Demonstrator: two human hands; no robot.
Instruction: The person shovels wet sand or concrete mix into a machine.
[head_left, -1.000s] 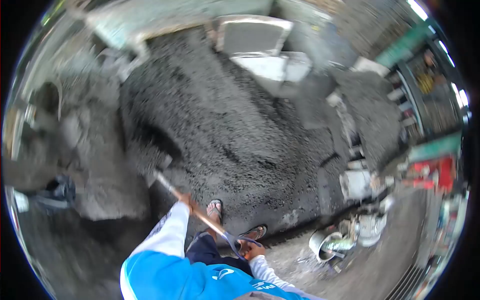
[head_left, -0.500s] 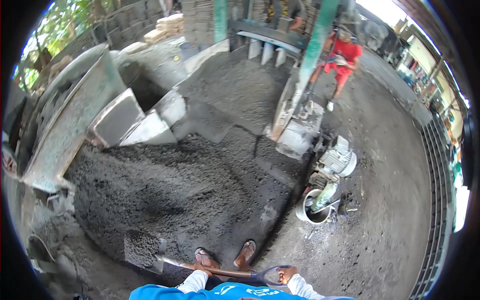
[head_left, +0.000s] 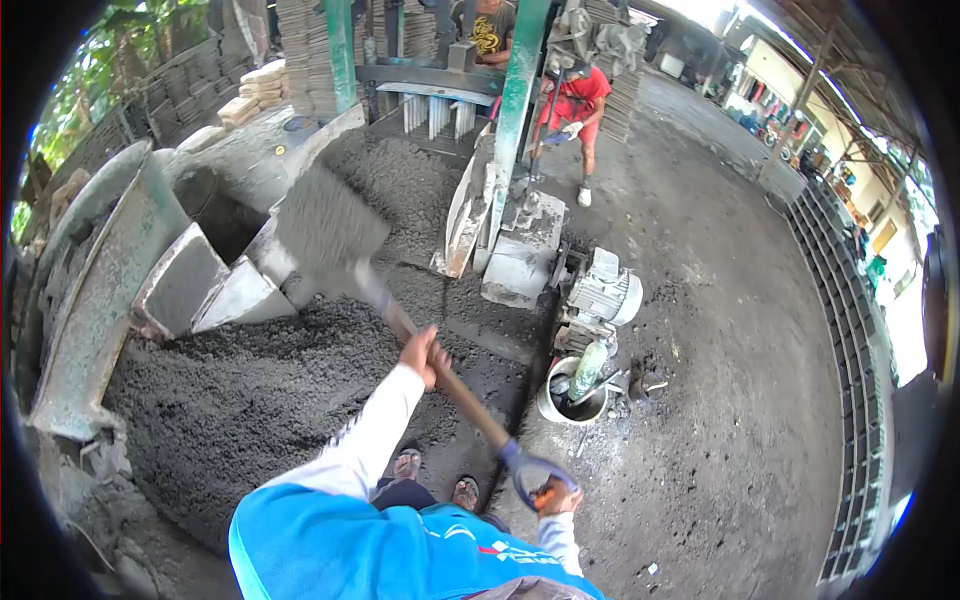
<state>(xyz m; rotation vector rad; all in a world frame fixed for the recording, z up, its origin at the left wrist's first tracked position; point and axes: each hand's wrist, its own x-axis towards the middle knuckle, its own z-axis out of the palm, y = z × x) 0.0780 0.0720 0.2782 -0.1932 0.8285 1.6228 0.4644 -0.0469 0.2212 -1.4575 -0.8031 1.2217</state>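
Note:
A shovel runs diagonally across the middle of the head view. Its wooden shaft is wrapped by my left hand, and my right hand is closed round the D-shaped grip at the lower end. The motion-blurred blade is raised at the upper left, over the grey mix, with grey material on it. Below and left of the shaft spreads a large heap of dark grey mix.
A motor and a metal pot holding a green bottle stand right of the heap. Green posts rise beyond. A co-worker in red stands behind; another person is at the machine. A curved metal drum is left.
The shovel blade has swung up and away from the lower left, past the heap. My left arm now reaches forward, and the view has shifted. The co-worker at the machine shows more fully.

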